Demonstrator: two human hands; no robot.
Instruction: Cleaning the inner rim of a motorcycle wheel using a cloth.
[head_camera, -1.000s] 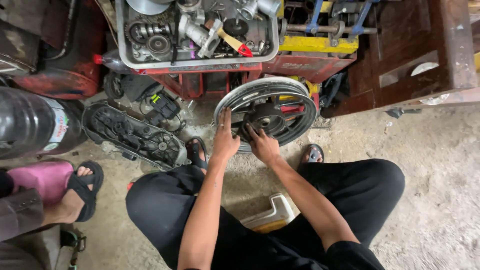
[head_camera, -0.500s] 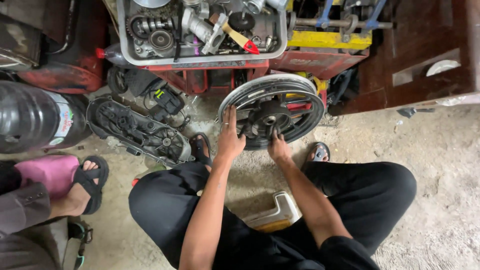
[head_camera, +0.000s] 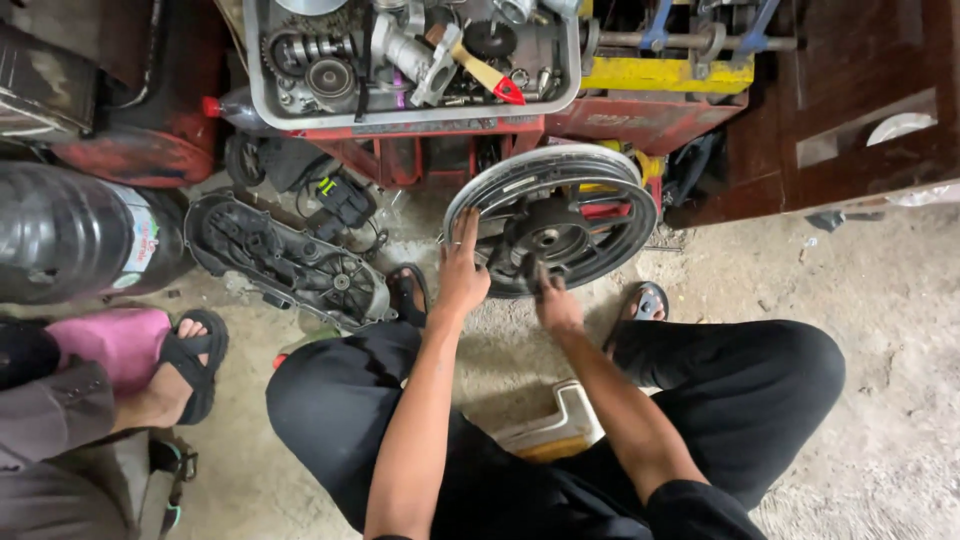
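Wheel (head_camera: 551, 220) is seen once in the head view: a single grey motorcycle wheel stood tilted on the concrete floor (head_camera: 880, 400), leaning back toward a red stand (head_camera: 420, 140), just in front of the squatting person's knees. Two bare hands are laid on it. The left hand (head_camera: 462, 275) is pressed flat against the near left part of the rim, fingers spread and extended upward, gripping nothing. The right hand (head_camera: 553, 300) is set at the lower spokes near the hub; its fingers are curled toward the wheel, but whether something is pinched between them cannot be told.

One grey tray (head_camera: 262, 90) is carried on the red stand above the wheel, filled with gears and metal parts, among them one brush with a red tip (head_camera: 482, 70). One dark engine cover (head_camera: 290, 262) is laid on the floor left of the wheel, well apart from it. One black tyre (head_camera: 60, 230) is seen at the left edge. Two sandalled feet of the person are visible beside the wheel, and one foot of another person (head_camera: 185, 360) is placed at lower left.
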